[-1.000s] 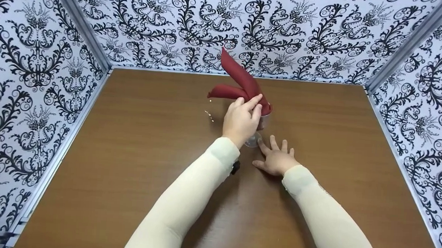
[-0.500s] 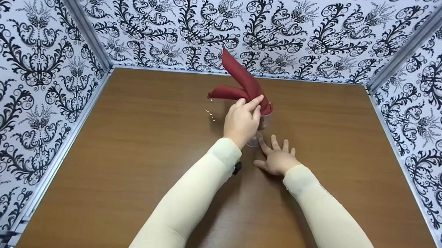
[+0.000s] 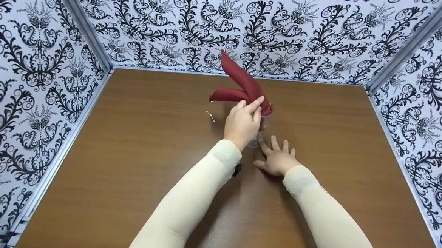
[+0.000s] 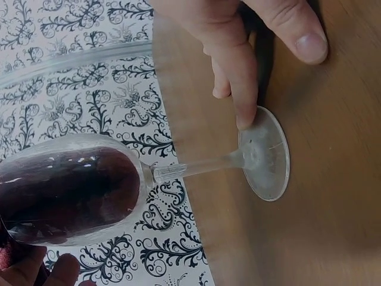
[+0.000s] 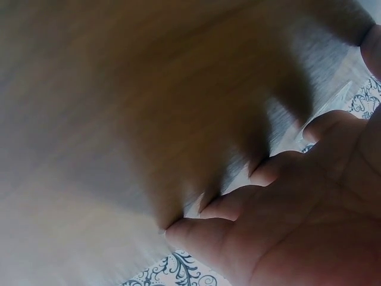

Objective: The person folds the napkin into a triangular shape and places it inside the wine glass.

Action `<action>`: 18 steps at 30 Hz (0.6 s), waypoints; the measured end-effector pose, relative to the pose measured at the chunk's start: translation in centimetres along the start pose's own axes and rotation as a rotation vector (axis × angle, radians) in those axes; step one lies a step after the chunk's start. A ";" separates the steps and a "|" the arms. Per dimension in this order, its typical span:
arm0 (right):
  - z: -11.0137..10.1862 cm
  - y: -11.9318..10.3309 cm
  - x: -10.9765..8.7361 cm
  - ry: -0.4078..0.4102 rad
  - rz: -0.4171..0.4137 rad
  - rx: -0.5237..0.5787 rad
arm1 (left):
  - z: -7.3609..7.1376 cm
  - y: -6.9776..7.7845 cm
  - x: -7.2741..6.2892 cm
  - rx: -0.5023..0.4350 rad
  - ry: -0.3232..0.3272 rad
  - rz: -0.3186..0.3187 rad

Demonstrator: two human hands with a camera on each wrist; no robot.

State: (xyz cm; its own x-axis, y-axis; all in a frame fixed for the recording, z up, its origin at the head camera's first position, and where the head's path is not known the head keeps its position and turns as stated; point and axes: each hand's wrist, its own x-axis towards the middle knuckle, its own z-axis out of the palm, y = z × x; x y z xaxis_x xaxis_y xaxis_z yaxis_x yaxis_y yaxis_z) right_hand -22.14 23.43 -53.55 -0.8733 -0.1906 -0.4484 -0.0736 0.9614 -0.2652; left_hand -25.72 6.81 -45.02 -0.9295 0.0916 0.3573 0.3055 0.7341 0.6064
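A red cloth napkin point(image 3: 242, 78) stands in a clear wine glass point(image 3: 265, 122), with one roll angled up and another sticking out leftward. At the rim, my left hand point(image 3: 242, 122) holds the napkin, its index finger laid along the cloth. The left wrist view shows dark red cloth filling the bowl point(image 4: 71, 185) above the stem and the round foot point(image 4: 266, 156). My right hand point(image 3: 277, 159) is spread low over the table, its index fingertip on the edge of the foot. Its fingertips meet the wood in the right wrist view.
The brown wooden table point(image 3: 128, 164) is walled at the back and both sides by black-and-white patterned panels point(image 3: 279, 25). Small bright specks point(image 3: 210, 116) show on the wood left of the glass. Metal posts point(image 3: 84, 22) stand at the back corners.
The napkin's upper tip and left roll have dipped slightly. My left hand has shifted a little downward and right in the head view. The right hand keeps its place by the foot.
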 end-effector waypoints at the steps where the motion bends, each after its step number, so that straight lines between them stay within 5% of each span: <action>1: 0.0 0.0 0.0 0.003 -0.002 0.000 | -0.1 0.0 0.0 -0.003 -0.005 0.001; 9: 0.1 0.0 0.0 -0.002 0.001 0.012 | -0.7 0.0 0.2 0.019 -0.073 0.025; 18: -0.1 0.1 -0.2 -0.027 0.017 0.003 | -1.8 -0.5 0.1 0.203 -0.164 0.108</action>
State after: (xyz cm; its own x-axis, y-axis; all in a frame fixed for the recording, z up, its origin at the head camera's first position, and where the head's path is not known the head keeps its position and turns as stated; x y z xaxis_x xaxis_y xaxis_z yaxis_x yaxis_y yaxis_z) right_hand -21.99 23.54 -53.40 -0.8611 -0.1798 -0.4757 -0.0577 0.9639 -0.2599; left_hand -25.64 5.21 -44.01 -0.9200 0.2717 0.2823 0.3718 0.8328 0.4102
